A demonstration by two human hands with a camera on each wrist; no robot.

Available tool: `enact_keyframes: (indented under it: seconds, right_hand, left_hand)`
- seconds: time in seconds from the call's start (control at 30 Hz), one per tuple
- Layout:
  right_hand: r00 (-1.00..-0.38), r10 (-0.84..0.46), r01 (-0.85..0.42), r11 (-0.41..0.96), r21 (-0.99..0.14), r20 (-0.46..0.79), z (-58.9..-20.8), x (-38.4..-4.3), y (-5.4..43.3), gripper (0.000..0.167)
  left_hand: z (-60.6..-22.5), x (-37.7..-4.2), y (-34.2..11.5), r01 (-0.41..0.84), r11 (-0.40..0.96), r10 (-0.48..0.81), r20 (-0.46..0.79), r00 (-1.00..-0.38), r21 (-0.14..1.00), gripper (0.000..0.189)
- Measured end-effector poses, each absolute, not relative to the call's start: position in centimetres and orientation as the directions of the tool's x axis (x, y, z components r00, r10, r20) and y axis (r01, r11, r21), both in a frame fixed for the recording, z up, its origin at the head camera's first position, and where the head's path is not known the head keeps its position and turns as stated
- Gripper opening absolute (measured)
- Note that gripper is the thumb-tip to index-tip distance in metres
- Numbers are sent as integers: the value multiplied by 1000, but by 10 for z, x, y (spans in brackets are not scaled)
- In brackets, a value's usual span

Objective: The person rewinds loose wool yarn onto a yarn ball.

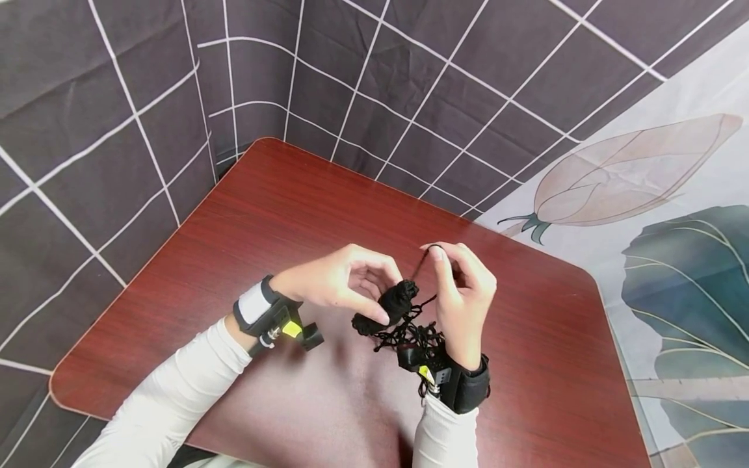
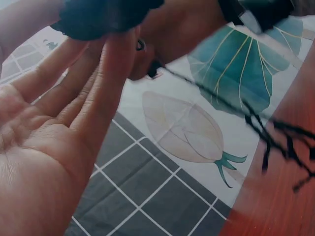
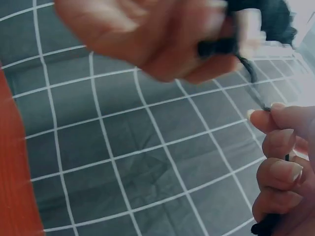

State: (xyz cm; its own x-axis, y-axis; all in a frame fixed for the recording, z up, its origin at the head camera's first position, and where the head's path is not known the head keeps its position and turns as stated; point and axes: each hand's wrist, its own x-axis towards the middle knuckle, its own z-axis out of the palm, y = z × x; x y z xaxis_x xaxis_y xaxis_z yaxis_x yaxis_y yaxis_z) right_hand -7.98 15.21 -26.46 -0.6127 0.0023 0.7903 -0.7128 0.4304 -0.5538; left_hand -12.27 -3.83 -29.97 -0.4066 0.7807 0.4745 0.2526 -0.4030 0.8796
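Observation:
In the head view a black, soft rolled bundle of cord (image 1: 393,304) is held above the table by my left hand (image 1: 333,276), its thumb across the near side and the fingers behind. My right hand (image 1: 465,292) pinches a thin black cord (image 1: 422,261) between thumb and index finger, and that cord runs down to the bundle's upper end. A tangle of knotted black strands (image 1: 409,335) hangs between the hands. The right wrist view shows the pinched cord (image 3: 255,93) stretched between both hands. Over the left fingers, the left wrist view has the dark bundle (image 2: 106,19).
Beneath the hands lies a reddish-brown wooden table (image 1: 263,208) with rounded corners. A dark grid-patterned cloth (image 1: 351,65) stands along its back and left sides. On the right hangs a pale cloth with a flower bud (image 1: 632,175) and leaves.

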Motion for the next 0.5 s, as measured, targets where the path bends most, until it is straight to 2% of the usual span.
enact_keyframes:
  seconds: [0.13, 0.3, 0.5]
  right_hand:
    - [-687, -58, -661, 463, -590, 724, -265, -83, 142, 10]
    - [-782, -159, -575, 559, -598, 603, -283, -98, 148, 14]
    - [-847, -345, -528, 625, -574, 403, -295, -101, 161, 17]
  left_hand:
    - [-295, -121, -42, 273, -478, 699, 550, -458, 835, 33]
    - [-287, -125, -52, 353, -577, 500, 660, -561, 737, 34]
    - [-282, -134, -67, 444, -523, 296, 643, -706, 728, 29]
